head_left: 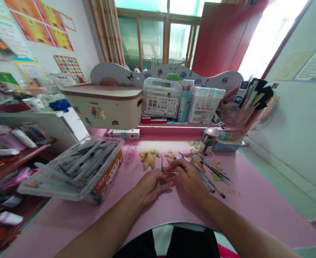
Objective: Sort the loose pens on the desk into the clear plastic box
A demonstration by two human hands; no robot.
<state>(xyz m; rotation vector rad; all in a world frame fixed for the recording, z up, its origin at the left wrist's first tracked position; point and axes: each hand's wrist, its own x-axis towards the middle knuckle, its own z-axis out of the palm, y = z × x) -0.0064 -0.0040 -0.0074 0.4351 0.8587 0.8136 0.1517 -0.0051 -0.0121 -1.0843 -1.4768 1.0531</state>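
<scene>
Near the middle of the pink desk, my left hand [154,184] holds a clear pen barrel [160,165] that stands up between its fingers. My right hand [187,175] is just beside it, its fingers pinched on a thin, pale piece too small to make out, which points toward the left hand. Several loose pens and refills [211,173] lie on the desk to the right of and beyond the right hand. On the left, a clear plastic tray [52,191] full of pen barrels rests on a brown box [108,175].
A pink desk [254,200] with cartoon prints spans the view. At its back right stand a clear can [210,138] and a blue box [226,145]. A small white box [123,134] lies at the back left. Above, a shelf holds a beige bin [106,107] and marker cases [161,98].
</scene>
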